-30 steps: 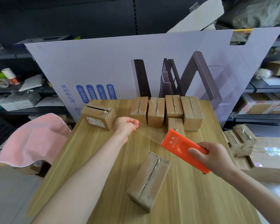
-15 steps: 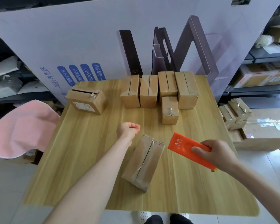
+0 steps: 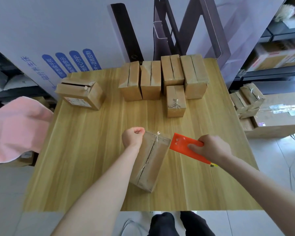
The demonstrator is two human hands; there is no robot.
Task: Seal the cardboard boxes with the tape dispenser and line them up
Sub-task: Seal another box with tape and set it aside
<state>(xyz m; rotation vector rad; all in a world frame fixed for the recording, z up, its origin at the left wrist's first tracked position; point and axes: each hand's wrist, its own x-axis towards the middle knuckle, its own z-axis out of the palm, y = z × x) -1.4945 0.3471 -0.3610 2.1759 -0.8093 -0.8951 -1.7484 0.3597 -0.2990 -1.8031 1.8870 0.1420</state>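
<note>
On the wood-grain table (image 3: 92, 150) the oblong brown cardboard box (image 3: 150, 160) lies near the front edge, and glossy clear tape (image 3: 158, 136), stretched from the clenched left hand's (image 3: 133, 137) pinch to the flat orange plastic dispenser (image 3: 182, 143) gripped by the right hand (image 3: 211, 149), now crosses its far end instead of hanging in the air beyond it.

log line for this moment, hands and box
left hand: pinches tape across far end of near box | right hand: grips orange dispenser beside it | stage: taping
</note>
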